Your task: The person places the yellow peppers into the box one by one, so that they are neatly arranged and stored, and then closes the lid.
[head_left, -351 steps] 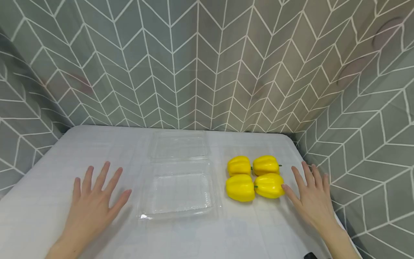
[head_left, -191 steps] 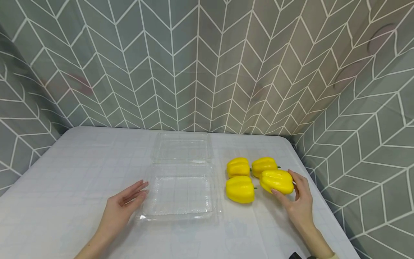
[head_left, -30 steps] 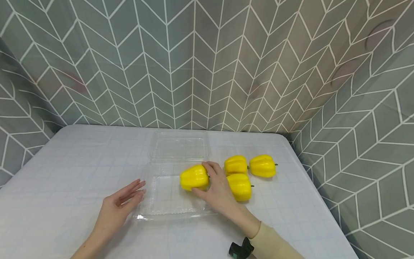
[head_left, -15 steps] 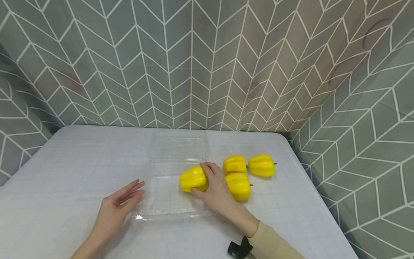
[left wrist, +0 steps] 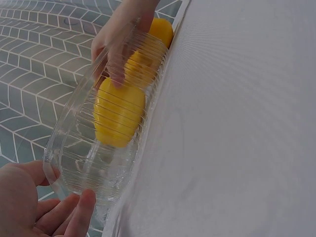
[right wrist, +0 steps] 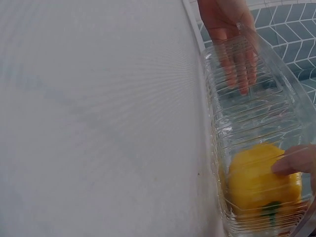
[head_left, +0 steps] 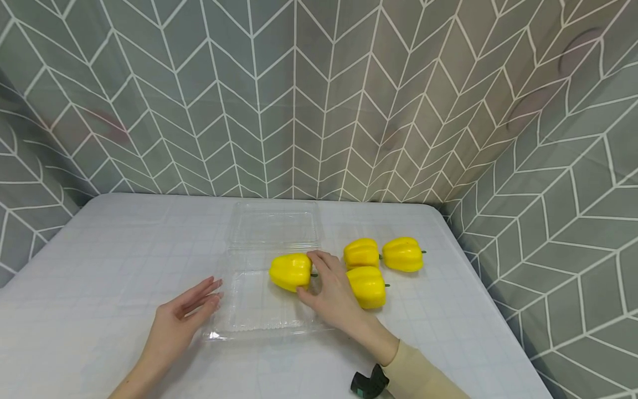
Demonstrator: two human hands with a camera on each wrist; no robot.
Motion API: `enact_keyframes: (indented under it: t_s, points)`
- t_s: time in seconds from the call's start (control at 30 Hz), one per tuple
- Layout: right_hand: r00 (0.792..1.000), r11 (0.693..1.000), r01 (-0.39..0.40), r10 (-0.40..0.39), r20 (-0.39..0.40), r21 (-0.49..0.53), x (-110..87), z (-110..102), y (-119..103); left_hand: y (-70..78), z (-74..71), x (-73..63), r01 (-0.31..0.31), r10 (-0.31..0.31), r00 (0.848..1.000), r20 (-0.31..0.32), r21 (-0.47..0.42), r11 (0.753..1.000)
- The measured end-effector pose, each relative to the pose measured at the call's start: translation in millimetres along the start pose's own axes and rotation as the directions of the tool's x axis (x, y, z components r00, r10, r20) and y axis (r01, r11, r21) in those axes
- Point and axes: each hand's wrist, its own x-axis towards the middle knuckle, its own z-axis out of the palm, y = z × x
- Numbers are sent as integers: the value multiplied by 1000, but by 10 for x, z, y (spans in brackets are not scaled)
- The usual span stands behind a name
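Observation:
A clear plastic clamshell container [head_left: 254, 324] lies unfolded on the table, its lid [head_left: 274, 221] toward the back. Inside the base, near its right side, a yellow bell pepper [head_left: 289, 272] lies on its side, green stem pointing right. My right hand [head_left: 336, 288] holds it at the stem end, thumb on the near side and fingers on the far side. At the container's left rim, my left hand [head_left: 181, 310] rests with extended, relaxed fingers. The left wrist view shows these fingers [left wrist: 81, 212] right against the clear wall.
Three more yellow bell peppers lie right of the container: one at back left [head_left: 361, 253], one at back right [head_left: 404, 255], one in front [head_left: 369, 288], partly behind my right hand. A black device [head_left: 370, 382] sits by the right sleeve. Patterned curtains [head_left: 299, 111] border the white-covered table [head_left: 164, 221].
My right hand has taken one pepper from the group and brought it left into the container base. Over the last half second the pepper has shifted slightly left, showing its stem.

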Motion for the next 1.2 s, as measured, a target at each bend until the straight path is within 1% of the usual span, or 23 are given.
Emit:
enact_keyframes:
  t_s: [0.43,0.73,1.0,1.2]
  points:
    - [1000,1000,9,-9,-14,1,-8,21,15,-1,0,-11,-4,4,1000,5,-11,1000]
    - [1000,1000,-20,20,3,9,2,13,20,11,2,-10,3,-3,1000,3,-10,1000]
    - [1000,1000,-10,10,-4,25,-4,1,15,12,5,-8,9,-9,1000,3,-17,1000]
    - [1000,1000,-4,5,-5,13,0,13,37,6,7,-5,6,-6,1000,1,-26,1000]
